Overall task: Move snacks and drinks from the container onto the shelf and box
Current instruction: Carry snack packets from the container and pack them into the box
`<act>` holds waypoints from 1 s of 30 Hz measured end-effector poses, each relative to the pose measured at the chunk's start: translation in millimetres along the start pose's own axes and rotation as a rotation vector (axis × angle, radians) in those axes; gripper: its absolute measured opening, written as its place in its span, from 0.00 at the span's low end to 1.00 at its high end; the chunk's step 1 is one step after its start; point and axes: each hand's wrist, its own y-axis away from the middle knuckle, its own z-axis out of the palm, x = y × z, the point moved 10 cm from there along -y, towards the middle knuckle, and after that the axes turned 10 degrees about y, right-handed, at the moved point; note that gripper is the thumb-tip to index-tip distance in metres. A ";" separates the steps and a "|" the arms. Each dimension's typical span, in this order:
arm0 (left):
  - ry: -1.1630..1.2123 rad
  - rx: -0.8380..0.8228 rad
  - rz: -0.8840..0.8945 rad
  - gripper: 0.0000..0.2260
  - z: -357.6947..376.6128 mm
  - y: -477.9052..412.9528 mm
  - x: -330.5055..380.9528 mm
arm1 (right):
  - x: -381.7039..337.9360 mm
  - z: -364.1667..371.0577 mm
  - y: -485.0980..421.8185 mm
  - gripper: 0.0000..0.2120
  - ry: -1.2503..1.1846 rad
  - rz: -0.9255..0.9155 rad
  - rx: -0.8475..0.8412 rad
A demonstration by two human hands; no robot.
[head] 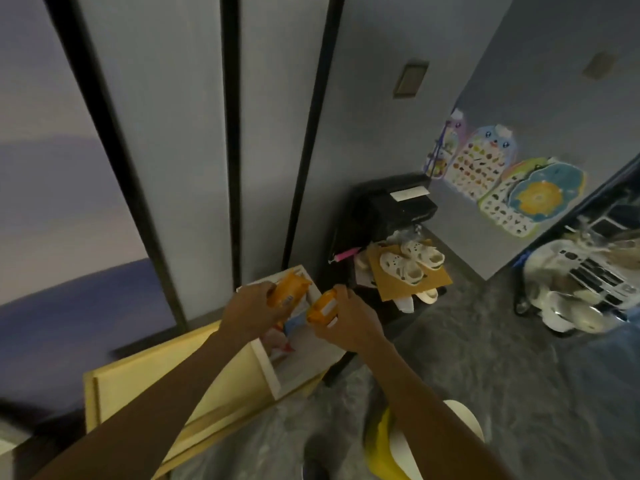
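Both my hands reach over a pale wooden box (266, 368) on the floor by the wall. My left hand (247, 311) grips an orange snack packet (289, 289) above the box's far corner. My right hand (349, 322) grips a second orange snack packet (322, 308) with a white label, held just right of the first. Inside the box, under the hands, lie other packets in red, white and blue (285, 336), partly hidden. The picture is blurred.
A low yellowish wooden shelf unit (166, 382) adjoins the box on the left. A black stand (391, 206), white sandals on brown cardboard (412, 263), a toy car (585, 285) and wall charts (502, 178) lie to the right. A yellow and white object (398, 441) sits near my feet on grey carpet.
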 end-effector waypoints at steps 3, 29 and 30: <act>-0.030 0.055 -0.138 0.19 40.2 -17.8 -28.6 | 20.9 37.3 -44.6 0.48 0.061 -0.105 -0.095; -0.169 0.024 -0.566 0.26 211.5 -40.4 -148.3 | 19.8 208.9 -118.3 0.40 0.183 -0.305 -0.425; -0.178 0.052 -0.531 0.23 198.2 -41.0 -141.4 | 15.7 196.3 -119.5 0.35 0.180 -0.327 -0.413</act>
